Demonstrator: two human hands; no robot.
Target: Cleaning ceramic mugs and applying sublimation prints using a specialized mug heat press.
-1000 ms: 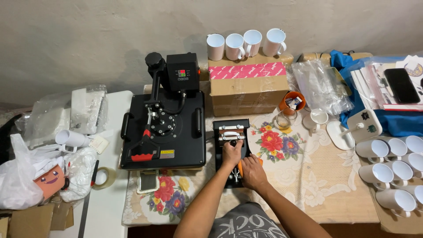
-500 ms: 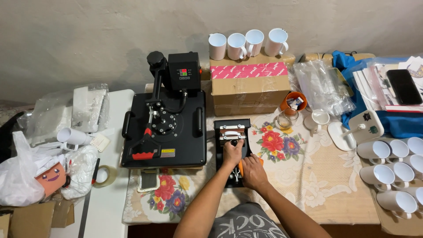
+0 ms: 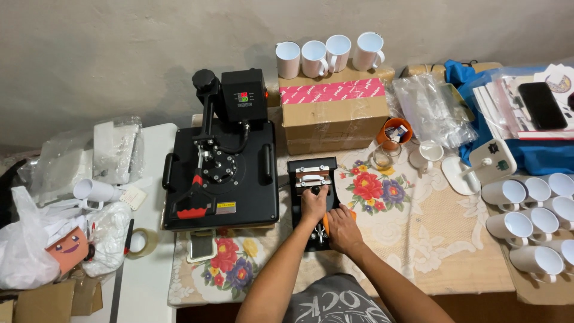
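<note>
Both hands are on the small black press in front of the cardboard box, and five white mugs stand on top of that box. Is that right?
Not quite: the head view shows four white mugs on the cardboard box, not five. The rest holds: the left hand and right hand are both on the small black press in front of it.

White mugs on the cardboard box [image 3: 333, 107], beyond the hands: four [image 3: 315, 58]
White mugs lying on their sides, far right of the hands: at least seven in view [image 3: 541, 218]
Flat heat presses, left of the hands: one [image 3: 221, 170]
Mug press attachments under the hands: one [image 3: 312, 176]
Tape rolls, far left: one [image 3: 140, 242]
Hands: two [image 3: 313, 203] [image 3: 344, 227]
</note>
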